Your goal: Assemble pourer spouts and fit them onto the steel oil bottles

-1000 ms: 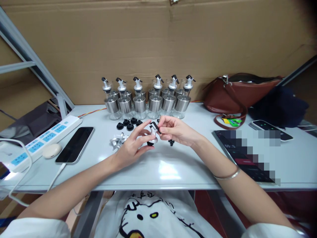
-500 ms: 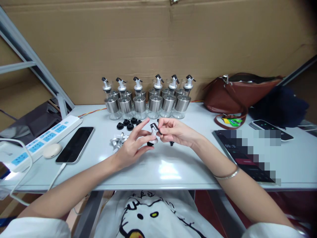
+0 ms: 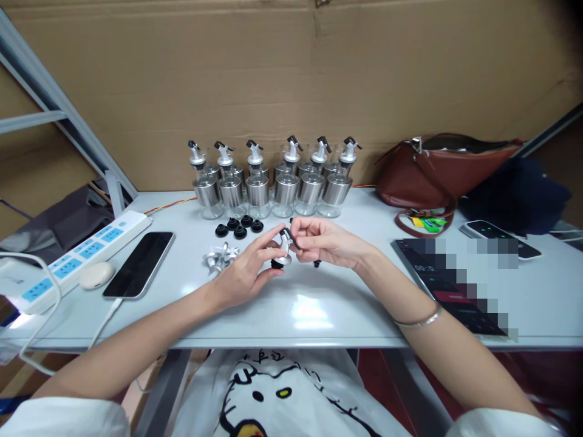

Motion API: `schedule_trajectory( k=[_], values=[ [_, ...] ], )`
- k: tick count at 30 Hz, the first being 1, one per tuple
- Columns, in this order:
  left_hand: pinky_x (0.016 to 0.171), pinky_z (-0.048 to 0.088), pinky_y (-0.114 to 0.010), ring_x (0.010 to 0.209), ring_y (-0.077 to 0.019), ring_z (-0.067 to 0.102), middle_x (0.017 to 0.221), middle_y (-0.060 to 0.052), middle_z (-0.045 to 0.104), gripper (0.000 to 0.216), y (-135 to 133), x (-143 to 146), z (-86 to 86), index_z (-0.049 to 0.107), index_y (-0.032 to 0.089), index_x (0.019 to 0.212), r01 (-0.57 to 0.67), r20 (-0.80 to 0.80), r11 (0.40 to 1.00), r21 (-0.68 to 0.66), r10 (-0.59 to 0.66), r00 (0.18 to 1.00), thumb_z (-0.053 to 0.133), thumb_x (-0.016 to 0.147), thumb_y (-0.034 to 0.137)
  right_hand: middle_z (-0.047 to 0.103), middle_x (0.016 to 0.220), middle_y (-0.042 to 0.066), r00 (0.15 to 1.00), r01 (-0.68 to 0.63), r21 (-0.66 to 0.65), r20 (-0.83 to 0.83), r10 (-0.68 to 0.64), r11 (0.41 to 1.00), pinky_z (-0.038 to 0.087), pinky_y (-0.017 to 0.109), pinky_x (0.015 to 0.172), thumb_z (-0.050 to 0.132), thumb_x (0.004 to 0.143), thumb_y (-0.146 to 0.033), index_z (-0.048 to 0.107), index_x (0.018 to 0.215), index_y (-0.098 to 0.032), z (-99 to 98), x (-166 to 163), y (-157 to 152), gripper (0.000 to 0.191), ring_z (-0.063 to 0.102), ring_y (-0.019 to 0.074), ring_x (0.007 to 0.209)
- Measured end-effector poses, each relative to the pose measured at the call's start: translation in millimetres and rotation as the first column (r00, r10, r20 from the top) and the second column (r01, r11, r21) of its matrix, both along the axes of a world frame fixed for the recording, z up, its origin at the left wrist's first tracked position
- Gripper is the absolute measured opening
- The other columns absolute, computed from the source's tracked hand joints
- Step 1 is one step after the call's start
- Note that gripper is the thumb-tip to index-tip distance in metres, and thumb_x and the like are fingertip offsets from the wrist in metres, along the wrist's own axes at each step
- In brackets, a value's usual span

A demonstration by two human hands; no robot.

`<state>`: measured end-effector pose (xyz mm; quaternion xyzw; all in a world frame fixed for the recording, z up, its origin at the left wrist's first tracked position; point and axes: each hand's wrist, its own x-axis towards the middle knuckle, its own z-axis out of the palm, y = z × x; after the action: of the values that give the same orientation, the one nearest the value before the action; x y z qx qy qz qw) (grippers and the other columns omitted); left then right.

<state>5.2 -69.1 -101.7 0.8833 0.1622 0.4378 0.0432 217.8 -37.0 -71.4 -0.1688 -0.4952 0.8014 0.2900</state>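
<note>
My left hand (image 3: 248,270) pinches a small silver pourer spout (image 3: 283,254) with a black base, held just above the table. My right hand (image 3: 325,243) is closed on the spout's black lever cap (image 3: 289,235) at its top. Both hands meet at the middle of the white table (image 3: 300,309). Several loose black rubber stoppers (image 3: 239,227) lie behind my left hand. A few silver spout parts (image 3: 217,257) lie to its left. A tiny black piece (image 3: 316,263) sits under my right hand.
Several glass-and-steel dispenser bottles (image 3: 273,182) stand in a row at the back. A phone (image 3: 139,255), a white earbud case (image 3: 95,274) and a power strip (image 3: 77,255) lie left. A tablet (image 3: 455,279), another phone (image 3: 498,237) and a brown bag (image 3: 437,170) are right.
Both hands have shifted slightly with the spout. My left forefinger has come closer onto the spout's top beside the black cap.
</note>
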Motion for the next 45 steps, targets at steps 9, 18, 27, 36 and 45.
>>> schedule_trajectory(
  k=[9, 18, 27, 36, 45],
  values=[
    [0.099, 0.052, -0.041, 0.133, -0.0233, 0.045, 0.139, -0.02, 0.046, 0.036, -5, -3, -0.2, 0.042, 0.017, 0.126, 0.151, 0.004, 0.988, 0.015, -0.152, 0.988, 0.053, 0.092, 0.019, 0.061, 0.077, 0.001, 0.971, -0.237, 0.174, 0.012, 0.239, 0.956, 0.038, 0.019, 0.055, 0.073, 0.08, -0.029, 0.068, 0.1, -0.009, -3.1, 0, -3, 0.029, 0.044, 0.0037, 0.058],
    [0.099, 0.052, -0.039, 0.134, -0.0227, 0.044, 0.141, -0.019, 0.044, 0.038, -4, -2, -2.4, 0.041, 0.018, 0.128, 0.171, 0.02, 0.983, 0.065, -0.173, 0.985, 0.053, 0.092, 0.018, 0.059, 0.078, 0.002, 0.987, -0.159, 0.347, 0.033, 0.157, 0.924, 0.036, 0.019, 0.052, 0.071, 0.08, -0.031, 0.068, 0.096, -0.009, 3.7, -5, -9, 0.027, 0.044, 0.0057, 0.061],
    [0.097, 0.053, -0.041, 0.13, -0.0231, 0.049, 0.137, -0.02, 0.05, 0.032, -9, -3, -0.5, 0.046, 0.017, 0.121, 0.106, 0.038, 0.994, 0.023, -0.107, 0.994, 0.054, 0.09, 0.012, 0.063, 0.079, 0.003, 0.991, -0.125, 0.307, -0.004, 0.133, 0.944, 0.042, 0.022, 0.056, 0.068, 0.081, -0.025, 0.068, 0.098, -0.01, 3.4, -6, -10, 0.023, 0.052, 0.0069, 0.059],
    [0.092, 0.055, -0.039, 0.115, -0.0202, 0.061, 0.134, -0.017, 0.053, 0.023, -7, -3, -2.5, 0.052, 0.017, 0.111, 0.06, 0.097, 0.996, -0.071, -0.053, 0.994, 0.054, 0.089, 0.01, 0.063, 0.08, 0.002, 0.992, -0.122, 0.333, 0.069, 0.105, 0.935, 0.045, 0.024, 0.061, 0.065, 0.085, -0.029, 0.061, 0.103, -0.01, -0.4, -4, -8, 0.026, 0.058, 0.0073, 0.059],
    [0.089, 0.056, -0.039, 0.113, -0.0207, 0.06, 0.134, -0.018, 0.052, 0.02, -4, -4, -4.5, 0.051, 0.017, 0.109, 0.032, 0.024, 0.999, -0.039, -0.031, 0.999, 0.053, 0.09, 0.013, 0.059, 0.073, -0.001, 0.982, -0.158, 0.407, 0.163, 0.098, 0.9, 0.041, 0.023, 0.063, 0.062, 0.088, -0.031, 0.06, 0.098, -0.012, 3.8, -2, -6, 0.021, 0.054, 0.007, 0.061]
  ],
)
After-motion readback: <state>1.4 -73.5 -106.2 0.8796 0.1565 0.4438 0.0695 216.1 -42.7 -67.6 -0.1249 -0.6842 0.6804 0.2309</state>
